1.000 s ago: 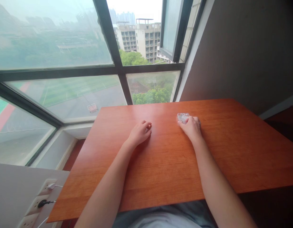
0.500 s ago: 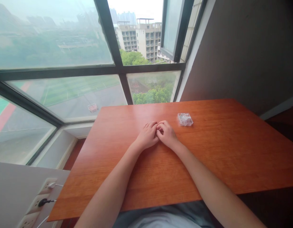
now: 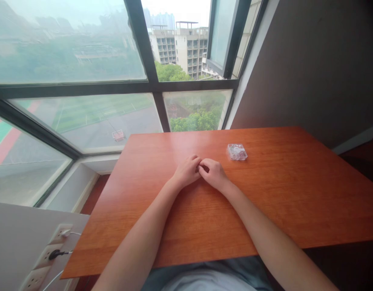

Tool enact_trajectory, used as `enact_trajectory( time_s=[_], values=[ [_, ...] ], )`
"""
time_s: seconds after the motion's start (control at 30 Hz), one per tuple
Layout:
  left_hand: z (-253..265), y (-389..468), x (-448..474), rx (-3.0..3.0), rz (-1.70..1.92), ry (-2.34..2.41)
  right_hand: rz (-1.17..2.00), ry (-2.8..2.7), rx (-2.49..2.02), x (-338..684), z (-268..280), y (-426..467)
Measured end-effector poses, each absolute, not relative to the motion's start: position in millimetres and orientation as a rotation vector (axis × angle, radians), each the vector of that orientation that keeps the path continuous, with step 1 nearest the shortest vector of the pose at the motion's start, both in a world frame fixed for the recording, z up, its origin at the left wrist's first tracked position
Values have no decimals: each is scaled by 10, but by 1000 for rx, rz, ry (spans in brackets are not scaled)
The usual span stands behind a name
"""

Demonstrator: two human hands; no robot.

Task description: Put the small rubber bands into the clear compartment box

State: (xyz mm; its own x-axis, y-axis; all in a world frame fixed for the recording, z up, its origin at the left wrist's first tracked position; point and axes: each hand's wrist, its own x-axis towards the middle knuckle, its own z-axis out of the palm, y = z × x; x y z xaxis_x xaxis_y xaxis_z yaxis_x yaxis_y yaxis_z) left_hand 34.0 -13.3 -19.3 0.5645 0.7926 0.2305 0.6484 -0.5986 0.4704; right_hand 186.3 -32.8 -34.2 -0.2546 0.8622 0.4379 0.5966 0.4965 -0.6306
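My left hand [image 3: 187, 171] rests on the reddish-brown wooden table [image 3: 204, 226], its fingers curled inward. Against its fingertips lies my right hand [image 3: 215, 174], thumb and fingers bent together in a pinch. The two hands meet at the fingers, and whatever may be between them is too small or hidden to make out. A small clear plastic box [image 3: 237, 152] sits on the tabletop beyond my right hand and to its right, apart from both hands. Small items seem to be inside it, but I cannot tell what they are.
Behind the table stands a dark-framed window [image 3: 150, 87] with one pane swung open. A grey wall [image 3: 301, 68] rises at the right. At the lower left, wall sockets [image 3: 49, 254] hold a white plug and a black plug with cords beside the table's edge.
The fingers of my left hand have curled in more, where they were stretched further forward before. My right hand stays in contact with them. The view has shifted slightly; the box has not moved.
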Motion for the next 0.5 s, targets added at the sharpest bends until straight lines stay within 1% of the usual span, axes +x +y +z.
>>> enact_trajectory(
  time_s=[0.5],
  values=[
    [-163, -144, 350, 2453, 613, 1170, 444, -1924, -1202, 1871, -320, -335]
  ],
)
